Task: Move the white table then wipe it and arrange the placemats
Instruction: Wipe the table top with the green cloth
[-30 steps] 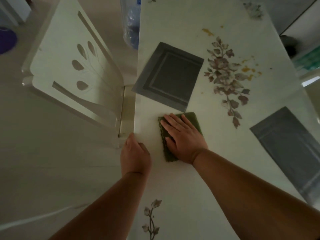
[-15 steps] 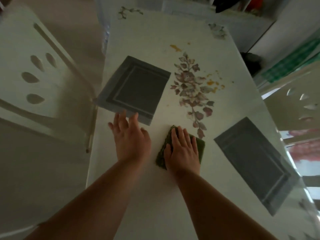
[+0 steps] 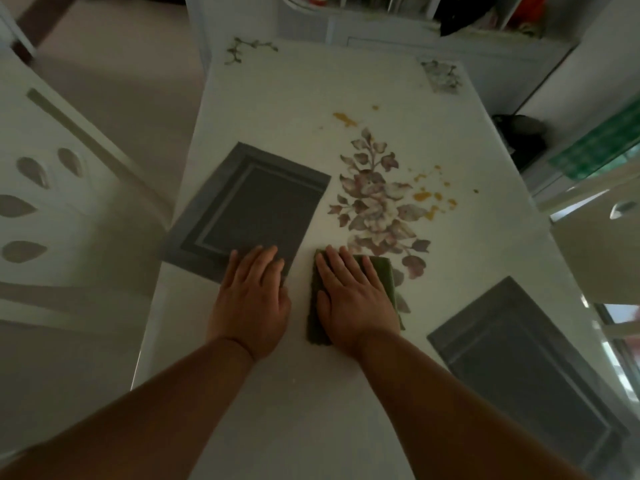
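The white table (image 3: 284, 109) with a floral print runs away from me. My right hand (image 3: 349, 296) lies flat on a green cloth (image 3: 382, 271) near the table's middle, pressing it down. My left hand (image 3: 251, 296) is flat beside it, fingertips resting on the near corner of a grey placemat (image 3: 249, 209) that sits askew by the left edge. A second grey placemat (image 3: 523, 368) lies at the right, close to the table's right edge. Orange-yellow stains (image 3: 427, 195) dot the surface right of the flower print, and another stain (image 3: 344, 119) lies farther back.
A white chair (image 3: 52, 209) with leaf-shaped cutouts stands close at the table's left side. Another white chair (image 3: 602, 237) is at the right edge. Beyond the far end stands a white cabinet (image 3: 398, 32) with cluttered shelves. A dark object (image 3: 519, 133) sits on the floor at the right.
My left hand left the table's left edge and moved forward onto the placemat's near corner. My right hand slid the green cloth rightward toward the flower print. The view lifted toward the far end.
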